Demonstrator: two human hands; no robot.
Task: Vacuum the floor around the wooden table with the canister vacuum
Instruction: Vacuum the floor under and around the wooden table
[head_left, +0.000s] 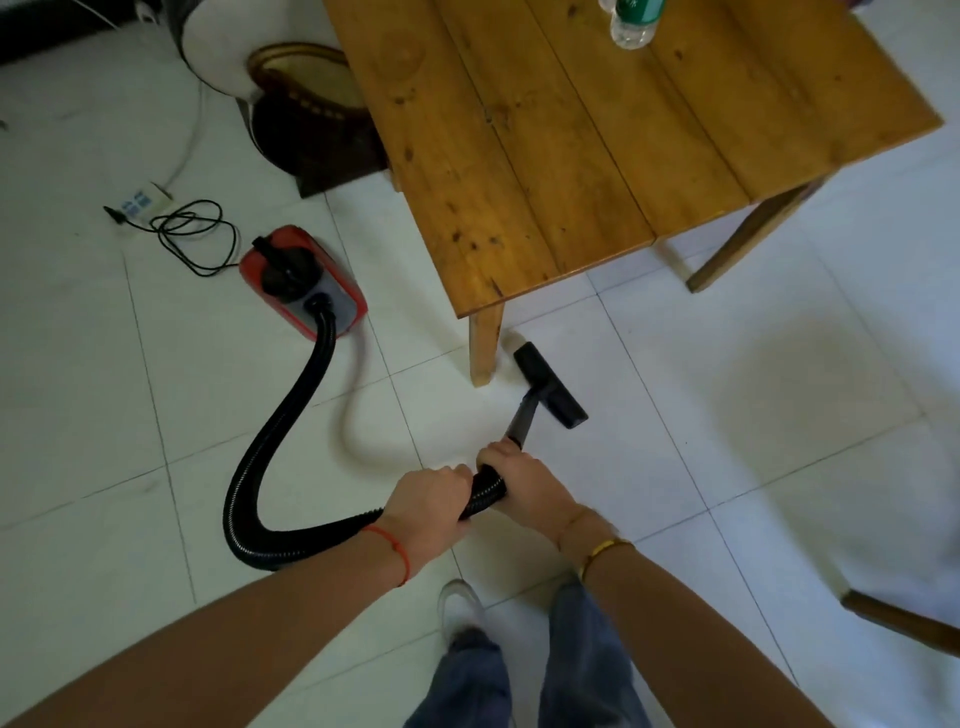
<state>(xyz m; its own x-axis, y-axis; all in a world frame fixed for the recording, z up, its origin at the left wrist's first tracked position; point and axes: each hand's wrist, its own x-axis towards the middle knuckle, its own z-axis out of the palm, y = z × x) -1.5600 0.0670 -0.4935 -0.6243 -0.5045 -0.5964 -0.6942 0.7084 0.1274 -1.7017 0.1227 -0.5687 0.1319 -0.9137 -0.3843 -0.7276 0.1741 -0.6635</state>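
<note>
Both hands hold the hose (291, 441): left hand (431, 501) behind, right hand (522, 480) in front, to steer. The nozzle (551, 387) sits flat on the floor (727, 415) beside the worktop (571, 130) leg (485, 345), to clean there.

The person is wearing a thin red string bracelet (399, 552) on the left wrist, a slim gold-coloured bangle (602, 555) at three o'clock from it, faded blue denim trousers (582, 670), and seemingly a pale shoe (460, 605).

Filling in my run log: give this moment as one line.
left hand grips hose | right hand grips wand end | floor nozzle on tiles beside table leg | canister left of table
</note>
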